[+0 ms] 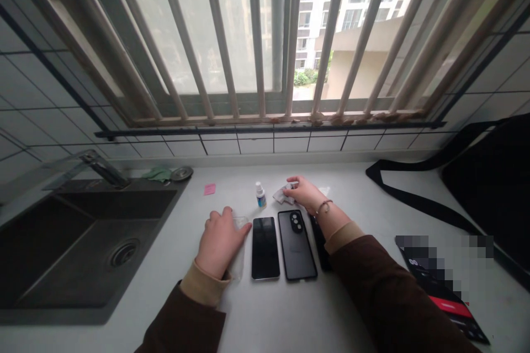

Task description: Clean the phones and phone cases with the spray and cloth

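Note:
My left hand lies over a clear phone case, thumb stretched out to the right and fingers apart, hiding part of the case. Thumb and fingers of my right hand are closed on a small white packet at the back of the row. Between my hands a phone with a black screen lies face up beside a dark phone case with a camera cutout. Another black phone-like object is mostly covered by my right arm. A small white spray bottle stands upright behind the phone.
A pink sticky note lies near the dark sink and its faucet at left. Green cloth rests behind the sink. At right are a black bag with its strap and a black-and-red package. A barred window rises behind.

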Available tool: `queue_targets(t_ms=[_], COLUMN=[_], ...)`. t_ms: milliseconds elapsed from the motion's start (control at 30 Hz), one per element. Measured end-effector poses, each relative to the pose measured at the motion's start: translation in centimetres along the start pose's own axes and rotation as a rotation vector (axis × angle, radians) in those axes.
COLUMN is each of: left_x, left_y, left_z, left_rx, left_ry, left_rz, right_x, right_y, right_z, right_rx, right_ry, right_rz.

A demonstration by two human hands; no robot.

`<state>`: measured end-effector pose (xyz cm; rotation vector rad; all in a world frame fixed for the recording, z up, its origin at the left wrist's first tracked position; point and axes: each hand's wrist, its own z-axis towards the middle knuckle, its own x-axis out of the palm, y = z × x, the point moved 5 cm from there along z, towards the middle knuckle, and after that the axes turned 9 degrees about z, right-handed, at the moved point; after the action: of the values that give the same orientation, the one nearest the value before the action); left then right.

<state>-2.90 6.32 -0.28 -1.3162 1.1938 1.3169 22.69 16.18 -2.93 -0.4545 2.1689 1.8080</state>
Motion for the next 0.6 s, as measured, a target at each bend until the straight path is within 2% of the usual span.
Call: queue_targets(t_ms=[267,467,533,600], left_x=[0.1,-0.1,-0.7,-1.8], left_y=[0.1,0.1,0.2,0.1], left_z=[-0.3,-0.2,0.0,0.0], left_rx=[0.042,0.022,0.017,0.063], left_ry=[-0.022,-0.025,-0.115,-0.260], left_rz=[0.022,-0.016,-0.052,-0.162], right_x=[-1.4,-2.4,-2.6,-2.7], right_y=[0.5,0.4,0.5,1.0], right_z=[0.3,0.3,0.0,-0.7], right_rx=[-0.095,-0.103,-0.114,-0.142], right_ry=[-0.046,-0.104,-0.093,-0.057], right_rz=[-0.240,-0.194,-0.128,-0.050])
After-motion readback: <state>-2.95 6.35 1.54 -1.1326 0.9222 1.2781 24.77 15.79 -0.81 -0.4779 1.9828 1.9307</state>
